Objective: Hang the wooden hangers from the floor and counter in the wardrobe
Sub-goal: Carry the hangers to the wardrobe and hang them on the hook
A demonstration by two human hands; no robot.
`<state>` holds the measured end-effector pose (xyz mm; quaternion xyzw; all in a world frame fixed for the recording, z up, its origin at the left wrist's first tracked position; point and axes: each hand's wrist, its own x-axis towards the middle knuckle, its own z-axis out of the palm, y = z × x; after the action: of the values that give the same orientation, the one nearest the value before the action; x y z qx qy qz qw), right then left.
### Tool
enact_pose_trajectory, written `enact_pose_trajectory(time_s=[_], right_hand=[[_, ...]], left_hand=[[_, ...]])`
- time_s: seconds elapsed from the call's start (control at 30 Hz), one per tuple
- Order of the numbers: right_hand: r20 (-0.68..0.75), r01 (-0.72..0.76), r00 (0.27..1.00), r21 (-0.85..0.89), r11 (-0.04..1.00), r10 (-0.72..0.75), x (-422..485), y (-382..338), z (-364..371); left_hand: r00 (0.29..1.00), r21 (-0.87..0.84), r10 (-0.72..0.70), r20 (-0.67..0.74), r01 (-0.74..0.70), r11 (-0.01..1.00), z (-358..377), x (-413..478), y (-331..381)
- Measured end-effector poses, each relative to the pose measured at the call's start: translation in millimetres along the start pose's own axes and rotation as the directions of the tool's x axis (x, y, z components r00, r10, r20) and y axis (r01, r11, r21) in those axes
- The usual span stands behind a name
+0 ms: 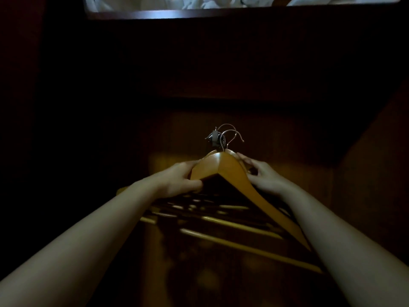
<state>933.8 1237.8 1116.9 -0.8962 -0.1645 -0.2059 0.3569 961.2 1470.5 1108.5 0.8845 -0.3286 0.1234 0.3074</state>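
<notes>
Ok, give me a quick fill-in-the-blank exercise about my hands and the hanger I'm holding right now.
1. The left hand and right hand both hold a hanger made of ____.
2. The hooks rising from its top are made of ____.
3. The crumpled fabric at the top of the view is ____ in colour.
Missing words: wood; metal; white.

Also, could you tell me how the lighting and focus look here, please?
Head view: mostly near-black; warm light falls on the wooden hanger, the left hand and the right hand; the white fabric at the top edge is bright; the hangers below look blurred.
</notes>
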Motion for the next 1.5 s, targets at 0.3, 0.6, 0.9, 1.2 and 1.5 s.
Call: enact_pose_trajectory(time_s=[0.3, 0.6, 0.9, 1.2, 1.5], right_hand=[[-0.095, -0.034, 0.995, -0.327, 0.945, 0.003, 2.7, 9.6, 34.0], [-0.213, -0.15, 0.976, -0.477, 0.866, 0.052, -4.5, -5.1, 52.7], [-0.343, -0.266, 0.932, -0.439, 0.858, 0.114, -19.9, -25.3, 65.2], [-0.357, -0.131, 0.933, -0.252, 0.959, 0.034, -117.1, -73.4, 89.5], [-0.181, -0.322, 0.943, -0.296, 0.899, 0.279, -215.2, -58.2, 167.1]], left_hand=[[0.999, 0.183, -0.044, -0.023, 0.047, 0.982, 11.0, -17.1, -26.4], [0.998, 0.184, -0.044, -0.042, 0.051, 0.982, 15.7, -31.0, -30.2], [1.0, 0.153, -0.015, -0.024, 0.018, 0.988, 10.6, -43.0, -33.0], [0.994, -0.074, 0.107, 0.032, -0.105, 0.992, -4.0, -111.5, -31.9], [0.968, -0.201, 0.101, 0.23, -0.055, 0.978, 60.7, -188.4, -51.4]])
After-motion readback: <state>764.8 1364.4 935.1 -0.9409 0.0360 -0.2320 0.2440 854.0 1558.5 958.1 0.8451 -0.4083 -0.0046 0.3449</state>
